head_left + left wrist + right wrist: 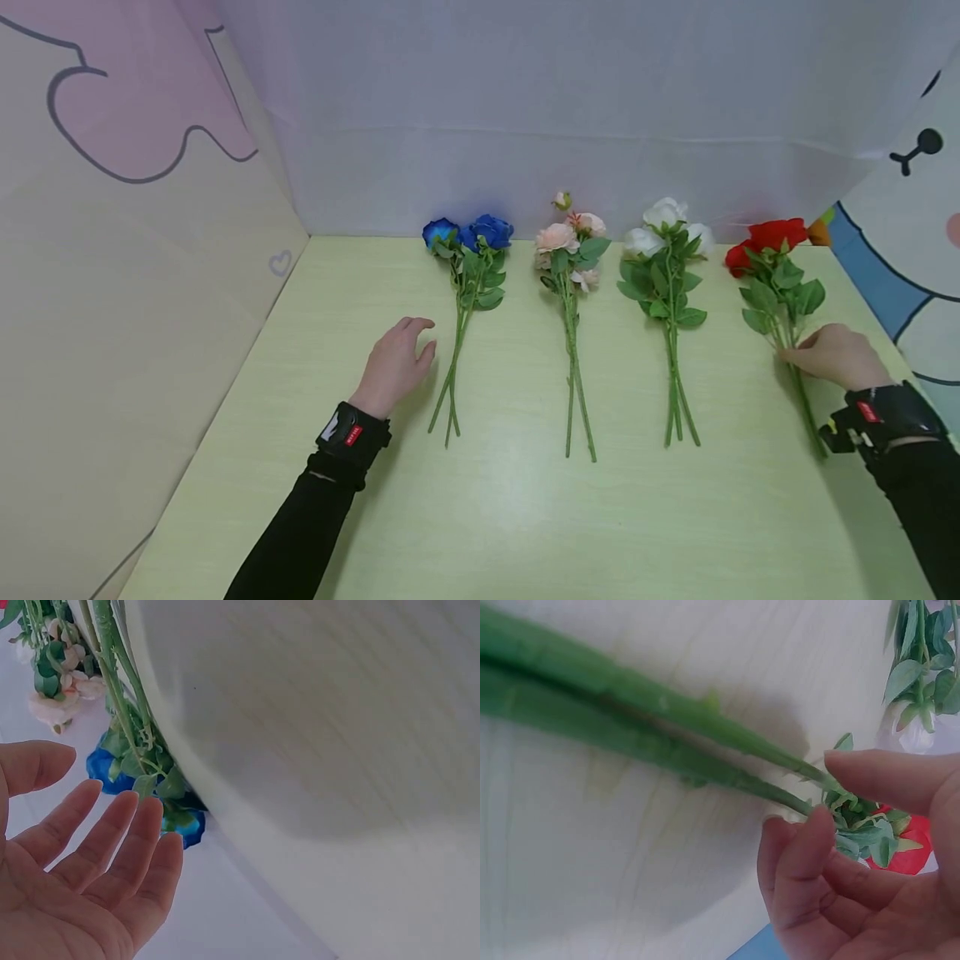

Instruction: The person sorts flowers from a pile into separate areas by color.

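Four bunches of artificial flowers lie in a row on the table. At the far right my right hand [836,357] has thumb and fingertips on either side of the stems of the red roses [776,237], pinching them below the leaves. The right wrist view shows two green stems [697,742] running between that thumb and the fingers. My left hand [397,362] hovers just left of the blue roses [487,232], fingers relaxed and holding nothing. In the left wrist view its fingers spread in front of the blue blooms [109,769].
Between the blue and red bunches lie pink flowers [558,239] and white roses [666,214], blooms toward the back edge. The pale wood-grain table [517,525] meets a white cloth backdrop [555,108] behind. Printed panels stand at the left [150,275] and right [915,217].
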{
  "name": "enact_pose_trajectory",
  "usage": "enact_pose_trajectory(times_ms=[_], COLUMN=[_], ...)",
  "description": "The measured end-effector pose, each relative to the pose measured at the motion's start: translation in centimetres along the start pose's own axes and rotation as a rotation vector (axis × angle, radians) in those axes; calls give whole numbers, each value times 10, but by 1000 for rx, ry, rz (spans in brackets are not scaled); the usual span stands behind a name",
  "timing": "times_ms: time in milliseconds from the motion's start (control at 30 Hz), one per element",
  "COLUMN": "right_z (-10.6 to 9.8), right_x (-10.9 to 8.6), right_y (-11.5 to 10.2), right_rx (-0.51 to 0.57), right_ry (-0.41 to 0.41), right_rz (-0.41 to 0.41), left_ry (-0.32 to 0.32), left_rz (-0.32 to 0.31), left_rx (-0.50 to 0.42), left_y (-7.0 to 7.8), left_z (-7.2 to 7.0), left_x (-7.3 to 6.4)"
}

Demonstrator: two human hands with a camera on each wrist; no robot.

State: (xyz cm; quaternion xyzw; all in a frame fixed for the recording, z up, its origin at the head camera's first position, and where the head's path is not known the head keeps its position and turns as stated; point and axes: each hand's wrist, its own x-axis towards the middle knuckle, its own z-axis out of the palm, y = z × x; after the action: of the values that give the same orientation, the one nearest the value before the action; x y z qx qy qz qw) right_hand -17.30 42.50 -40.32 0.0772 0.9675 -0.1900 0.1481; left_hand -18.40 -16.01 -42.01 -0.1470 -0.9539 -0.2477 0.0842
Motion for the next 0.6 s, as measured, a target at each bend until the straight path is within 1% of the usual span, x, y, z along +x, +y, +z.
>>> enact_pose_trajectory(times_ms=[100, 267, 500, 600], right_z=[0, 0, 1, 2], right_x=[-1, -1, 1, 1], right_y=[-1, -2, -5, -7], right_rx=[-3, 0, -27, -31], right_ry=[9, -3, 0, -4], right_rz=[1, -2, -44, -50], left_ry=[-3, -1, 2, 0], left_rz=[-5, -1, 0, -3], left_rx=[1, 3, -2, -3], left_y=[-1, -1, -2, -2], left_z=[0, -1, -1, -1], left_x=[0, -1, -1, -1])
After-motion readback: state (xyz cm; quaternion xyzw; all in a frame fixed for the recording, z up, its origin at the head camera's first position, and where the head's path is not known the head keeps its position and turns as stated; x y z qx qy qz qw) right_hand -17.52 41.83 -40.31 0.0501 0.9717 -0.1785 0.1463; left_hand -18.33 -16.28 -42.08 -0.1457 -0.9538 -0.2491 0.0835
